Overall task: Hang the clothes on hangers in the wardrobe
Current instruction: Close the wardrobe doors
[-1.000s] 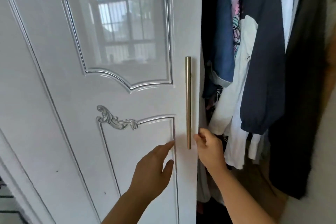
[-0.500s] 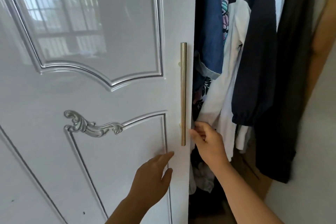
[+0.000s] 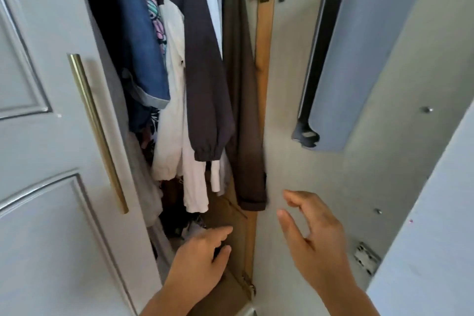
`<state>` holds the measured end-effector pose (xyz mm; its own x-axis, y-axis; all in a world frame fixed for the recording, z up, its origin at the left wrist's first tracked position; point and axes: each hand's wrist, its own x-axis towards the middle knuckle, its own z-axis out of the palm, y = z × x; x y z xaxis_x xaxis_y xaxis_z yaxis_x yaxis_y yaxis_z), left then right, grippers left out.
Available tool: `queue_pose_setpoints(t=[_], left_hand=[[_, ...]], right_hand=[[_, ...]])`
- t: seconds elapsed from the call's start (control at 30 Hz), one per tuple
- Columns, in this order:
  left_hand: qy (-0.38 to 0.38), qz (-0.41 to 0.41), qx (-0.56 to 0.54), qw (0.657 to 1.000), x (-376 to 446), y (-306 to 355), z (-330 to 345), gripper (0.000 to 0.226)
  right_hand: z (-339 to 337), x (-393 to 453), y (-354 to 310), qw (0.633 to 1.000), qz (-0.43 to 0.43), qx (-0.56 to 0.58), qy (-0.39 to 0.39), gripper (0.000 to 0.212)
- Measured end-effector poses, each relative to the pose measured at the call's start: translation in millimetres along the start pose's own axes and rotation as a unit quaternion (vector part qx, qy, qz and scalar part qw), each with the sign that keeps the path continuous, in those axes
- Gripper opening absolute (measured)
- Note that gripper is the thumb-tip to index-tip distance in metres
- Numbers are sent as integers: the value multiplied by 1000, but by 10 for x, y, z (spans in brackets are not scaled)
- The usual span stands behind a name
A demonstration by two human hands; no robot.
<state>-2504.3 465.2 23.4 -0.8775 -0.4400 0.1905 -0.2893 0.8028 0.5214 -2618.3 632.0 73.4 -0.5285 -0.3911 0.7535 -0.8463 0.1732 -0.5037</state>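
A white wardrobe door (image 3: 46, 136) with a brass bar handle (image 3: 97, 133) is standing at the left, its edge bordering the opening where the clothes (image 3: 195, 79) are hanging packed together. The left hand (image 3: 200, 261) is reaching into the free gap below them, fingers relaxed, holding nothing. The right hand (image 3: 315, 244) is hovering before the opened right door (image 3: 289, 110), fingers loosely spread and empty; no writing is showing.

From my feed I see only my two hands and forearms. The left hand (image 3: 202, 259) and the right hand (image 3: 315, 241) are bare: no gloves, rings, watch or bracelet show. Both forearms are bare up to the frame's bottom edge, with no sleeve or cuff showing on either.
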Motion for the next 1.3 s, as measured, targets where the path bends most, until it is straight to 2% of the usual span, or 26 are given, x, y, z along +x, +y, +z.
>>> queue_pose_setpoints(t=[0.1,0.23,0.3,0.37,0.43,0.5,0.57,0.67,0.83,1.03,1.13,1.23,1.3], left_hand=[[-13,60,-2,998,167,357,146,42],[-4,95,1,995,274,662,278,43],[0,104,-2,995,289,774,335,44],[5,116,-8,993,279,872,371,44],[11,125,-8,992,257,951,383,43],[16,123,-4,992,234,989,385,44],[16,116,7,993,198,994,390,45],[11,99,18,995,136,942,384,45],[10,83,11,996,4,839,352,44],[11,67,16,998,-222,722,298,47],[38,32,26,998,-342,627,225,47],[56,0,34,998,-456,525,140,45],[65,-25,37,997,-542,463,75,44]], right_hand=[[-492,-33,140,995,-3,-61,77,31],[-997,-67,289,970,4,-96,222,20],[-1182,-67,339,958,36,-106,263,28],[-1296,-47,373,966,85,-78,232,38],[-1320,-22,389,982,118,-22,148,41],[-1286,-20,418,990,119,2,74,35],[-1257,-27,433,992,115,10,53,38],[-1266,-22,411,995,88,20,50,31],[-1101,-93,245,997,43,55,15,41],[-804,-76,160,993,-101,58,-27,43],[-659,20,178,995,-32,88,-17,41],[-468,78,153,981,54,150,-110,53],[-280,88,108,976,14,125,-178,45]])
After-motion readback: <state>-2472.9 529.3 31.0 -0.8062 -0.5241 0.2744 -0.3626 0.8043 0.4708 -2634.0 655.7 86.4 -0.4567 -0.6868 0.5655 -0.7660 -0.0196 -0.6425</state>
